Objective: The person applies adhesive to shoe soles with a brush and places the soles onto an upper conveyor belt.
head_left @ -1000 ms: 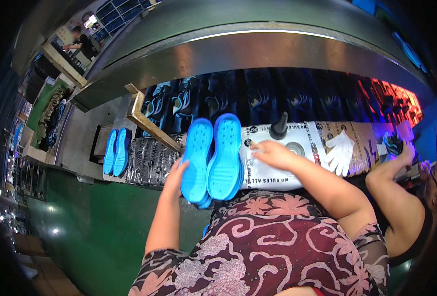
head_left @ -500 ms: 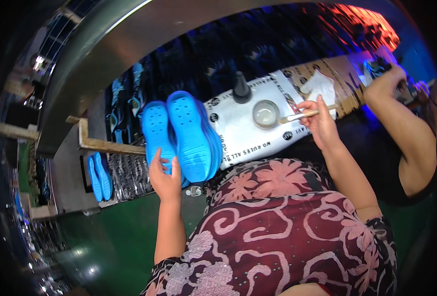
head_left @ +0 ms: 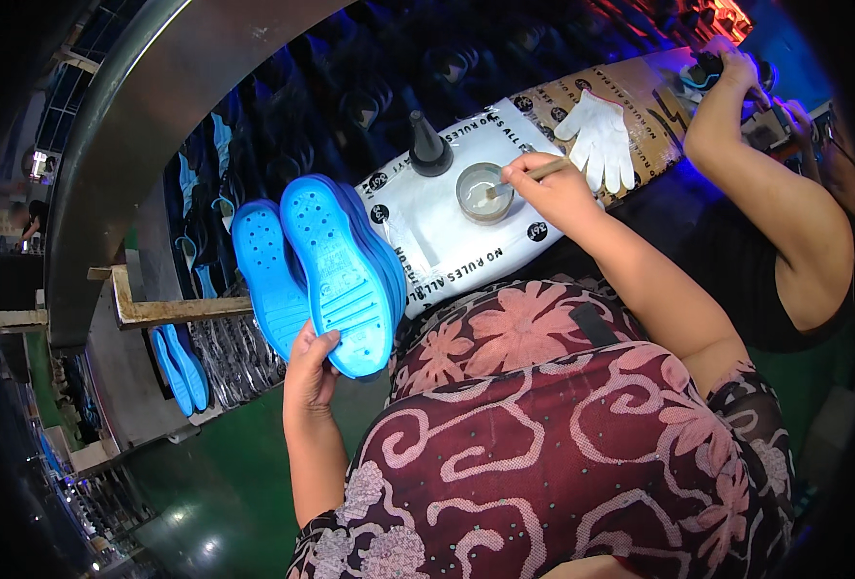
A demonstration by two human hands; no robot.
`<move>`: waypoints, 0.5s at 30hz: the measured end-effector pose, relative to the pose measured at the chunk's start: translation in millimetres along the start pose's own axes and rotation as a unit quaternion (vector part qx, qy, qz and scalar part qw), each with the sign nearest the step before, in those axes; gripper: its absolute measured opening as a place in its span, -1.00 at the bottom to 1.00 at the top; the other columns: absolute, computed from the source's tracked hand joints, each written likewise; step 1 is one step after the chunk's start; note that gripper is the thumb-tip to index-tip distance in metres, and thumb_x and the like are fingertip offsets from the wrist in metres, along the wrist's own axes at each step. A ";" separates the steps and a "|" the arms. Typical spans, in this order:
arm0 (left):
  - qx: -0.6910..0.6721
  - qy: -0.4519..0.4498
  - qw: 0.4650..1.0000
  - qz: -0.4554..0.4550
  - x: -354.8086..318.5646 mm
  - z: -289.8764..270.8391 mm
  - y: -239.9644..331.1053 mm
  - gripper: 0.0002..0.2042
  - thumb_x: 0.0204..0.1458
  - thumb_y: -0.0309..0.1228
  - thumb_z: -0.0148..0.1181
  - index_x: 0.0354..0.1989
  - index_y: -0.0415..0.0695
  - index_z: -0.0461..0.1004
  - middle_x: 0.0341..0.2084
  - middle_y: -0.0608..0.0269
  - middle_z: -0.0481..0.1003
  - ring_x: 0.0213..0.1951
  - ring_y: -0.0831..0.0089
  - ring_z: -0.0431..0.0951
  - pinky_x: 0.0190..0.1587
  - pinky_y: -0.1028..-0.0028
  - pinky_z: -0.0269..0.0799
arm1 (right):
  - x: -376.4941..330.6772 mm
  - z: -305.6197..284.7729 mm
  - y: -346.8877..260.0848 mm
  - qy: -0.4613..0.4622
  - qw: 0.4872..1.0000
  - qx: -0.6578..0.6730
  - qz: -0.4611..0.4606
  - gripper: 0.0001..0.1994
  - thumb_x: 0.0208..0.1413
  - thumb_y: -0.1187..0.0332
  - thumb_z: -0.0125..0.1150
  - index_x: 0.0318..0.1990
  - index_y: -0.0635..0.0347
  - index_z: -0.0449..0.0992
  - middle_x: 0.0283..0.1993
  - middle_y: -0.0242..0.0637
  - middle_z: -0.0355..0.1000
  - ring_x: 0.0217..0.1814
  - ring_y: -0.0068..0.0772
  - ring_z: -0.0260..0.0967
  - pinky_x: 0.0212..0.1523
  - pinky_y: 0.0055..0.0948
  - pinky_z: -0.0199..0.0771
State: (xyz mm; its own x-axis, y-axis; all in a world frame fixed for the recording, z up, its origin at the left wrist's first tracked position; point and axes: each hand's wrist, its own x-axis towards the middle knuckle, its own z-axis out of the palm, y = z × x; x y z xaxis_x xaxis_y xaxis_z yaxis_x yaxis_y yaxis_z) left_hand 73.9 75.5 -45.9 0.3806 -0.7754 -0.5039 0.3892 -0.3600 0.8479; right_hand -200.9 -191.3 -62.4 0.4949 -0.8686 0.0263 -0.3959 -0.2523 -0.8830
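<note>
Two stacks of bright blue shoe soles lie side by side in front of me. My left hand [head_left: 312, 372] has its thumb on the heel end of the top shoe sole [head_left: 336, 265] of the right stack, with the fingers curled beneath it. The left stack's top sole [head_left: 263, 261] lies just beyond that hand. My right hand [head_left: 558, 193] pinches a brush [head_left: 547, 171] by its pale handle. The brush's bristles dip into a small round bowl [head_left: 465, 207] of cloudy liquid. Behind the bowl stands a dark cone-shaped object [head_left: 429, 150].
White printed sheeting [head_left: 418, 217] lies under the bowl. A white glove [head_left: 598, 140] rests on brown cardboard [head_left: 645, 116]. Another person's arm [head_left: 746, 183] reaches in at right. A metal beam [head_left: 109, 145] arches at left, near a rusty bar [head_left: 181, 309] and more blue soles [head_left: 184, 372].
My left hand has closed on the heel end of the right stack's top sole. My right hand has brought the brush into the bowl. The view has shifted, uncovering the glove.
</note>
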 end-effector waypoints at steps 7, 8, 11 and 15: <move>-0.098 0.003 0.995 -0.014 -2.2 16.9 -5.7 -0.54 -0.10 -0.39 0.15 0.00 -0.32 0.29 -0.39 0.21 0.49 -0.57 0.59 0.46 -0.71 0.65 0.25 | 10.1 21.9 3.7 0.012 0.997 -0.068 -0.032 -0.78 0.02 0.21 0.19 -0.45 0.19 0.54 -0.52 -0.26 0.47 -0.49 -0.32 0.38 -0.43 -0.44 0.34; -0.090 -0.007 0.996 -0.020 -1.6 16.4 -5.2 -0.53 -0.11 -0.38 0.16 -0.01 -0.34 0.28 -0.39 0.18 0.49 -0.57 0.57 0.46 -0.71 0.64 0.26 | 9.4 20.9 3.2 0.011 0.997 -0.068 -0.030 -0.78 0.02 0.21 0.19 -0.45 0.19 0.54 -0.52 -0.26 0.47 -0.49 -0.32 0.38 -0.43 -0.44 0.34; -0.096 -0.027 0.995 -0.020 1.0 12.0 -7.6 -0.54 -0.11 -0.38 0.15 -0.02 -0.35 0.28 -0.40 0.16 0.48 -0.57 0.53 0.46 -0.71 0.63 0.27 | 7.5 13.9 -3.5 0.008 0.998 -0.043 -0.039 -0.78 0.04 0.21 0.19 -0.44 0.18 0.55 -0.49 -0.26 0.48 -0.47 -0.35 0.38 -0.40 -0.46 0.35; -0.079 -0.049 0.995 -0.033 -0.2 19.1 2.0 -0.53 -0.10 -0.38 0.14 0.00 -0.34 0.26 -0.40 0.14 0.48 -0.59 0.51 0.46 -0.70 0.60 0.29 | 1.7 4.3 -12.4 0.025 0.998 0.046 -0.016 -0.78 0.12 0.26 0.14 -0.36 0.26 0.55 -0.43 -0.35 0.47 -0.37 -0.55 0.34 -0.32 -0.50 0.34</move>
State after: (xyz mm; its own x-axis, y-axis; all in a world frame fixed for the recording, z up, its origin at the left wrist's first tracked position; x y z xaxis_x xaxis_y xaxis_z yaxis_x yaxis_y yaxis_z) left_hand 58.6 65.1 -40.9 0.2695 -0.8017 -0.5336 0.5404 -0.3327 0.7728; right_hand -191.8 -187.8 -53.5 0.4655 -0.8817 0.0770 -0.3060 -0.2420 -0.9207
